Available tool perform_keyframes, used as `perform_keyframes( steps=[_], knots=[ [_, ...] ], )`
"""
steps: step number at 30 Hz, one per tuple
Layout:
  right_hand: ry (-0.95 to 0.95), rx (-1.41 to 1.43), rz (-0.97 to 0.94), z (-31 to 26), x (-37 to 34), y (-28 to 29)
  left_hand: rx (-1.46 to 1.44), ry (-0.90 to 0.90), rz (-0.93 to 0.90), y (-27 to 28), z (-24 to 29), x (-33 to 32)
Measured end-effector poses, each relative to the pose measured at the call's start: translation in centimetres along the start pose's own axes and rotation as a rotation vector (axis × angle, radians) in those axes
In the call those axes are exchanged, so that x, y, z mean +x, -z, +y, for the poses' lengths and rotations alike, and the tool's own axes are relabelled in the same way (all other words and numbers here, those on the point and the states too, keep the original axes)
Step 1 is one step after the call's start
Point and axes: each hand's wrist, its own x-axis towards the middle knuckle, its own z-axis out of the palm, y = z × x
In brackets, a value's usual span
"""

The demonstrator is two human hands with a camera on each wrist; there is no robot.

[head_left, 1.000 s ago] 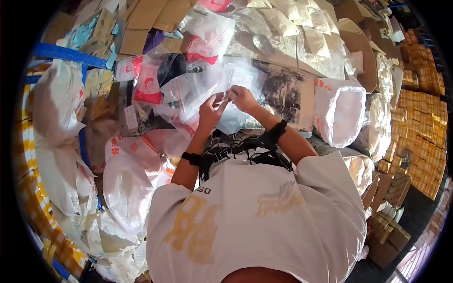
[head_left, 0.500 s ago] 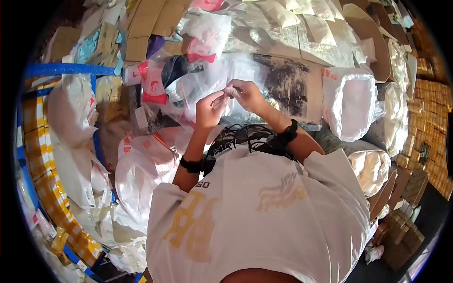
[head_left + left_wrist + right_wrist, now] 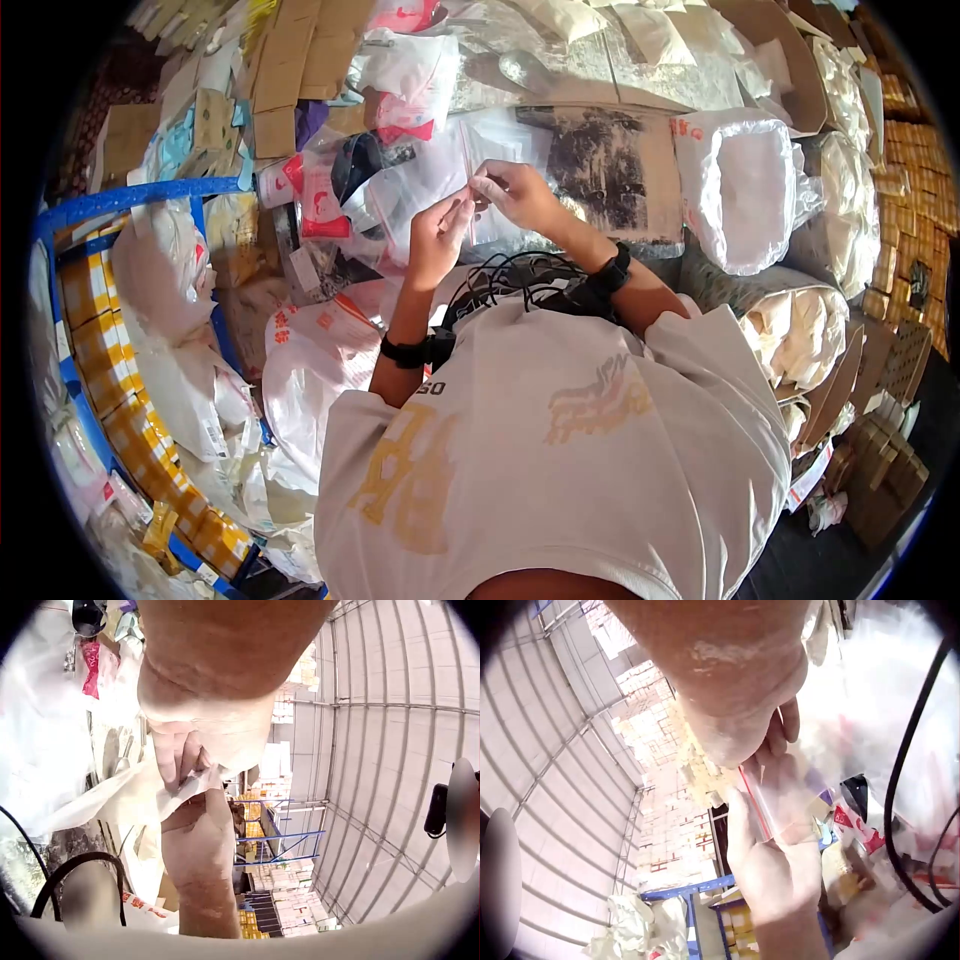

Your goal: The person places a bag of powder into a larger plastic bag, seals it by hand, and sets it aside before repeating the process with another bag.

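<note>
Red strip (image 3: 755, 802) on clear bag (image 3: 782, 801) shows from right wrist, hidden from left; left hand (image 3: 436, 240), right hand (image 3: 518, 194) both pinch bag

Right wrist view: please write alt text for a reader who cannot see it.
Left hand and right hand pinch a clear bag with a red strip. A black cable curves at the right, stacked boxes beyond the hands.

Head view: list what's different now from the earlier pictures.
The camera's view has turned: the blue rail at left sits lower in the picture, the open white bag at right higher. Nothing is visibly taken up or let go. The left hand and right hand stay fingertips together; a clear bag is between them.
</note>
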Motion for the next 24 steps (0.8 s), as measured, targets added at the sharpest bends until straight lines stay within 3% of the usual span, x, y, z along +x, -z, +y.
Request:
perform_keyframes(
  steps=[8,11,15,20,24],
  knots=[
    [-0.04,0.055,0.045,0.2,-0.3,-0.2,-0.2,0.115,0.021,-0.2,-0.7,-0.1],
    [-0.022,0.066,0.041,1.1,-0.4,-0.7,-0.179,0.062,0.022,-0.4,-1.0,-0.5],
    [-0.067,0.086,0.025,1.0,-0.8,-1.0,-0.162,0.144,0.038,0.0,-0.4,-0.8],
    [-0.029,0.001,0.023,1.8,-0.6,-1.1,-0.151,0.069,-0.01,0.4,-1.5,-1.0],
    [-0.079,0.199,0.022,0.5,-1.1,-1.0,-0.166,0.09,-0.052,0.4,-1.0,-1.2]
  ],
)
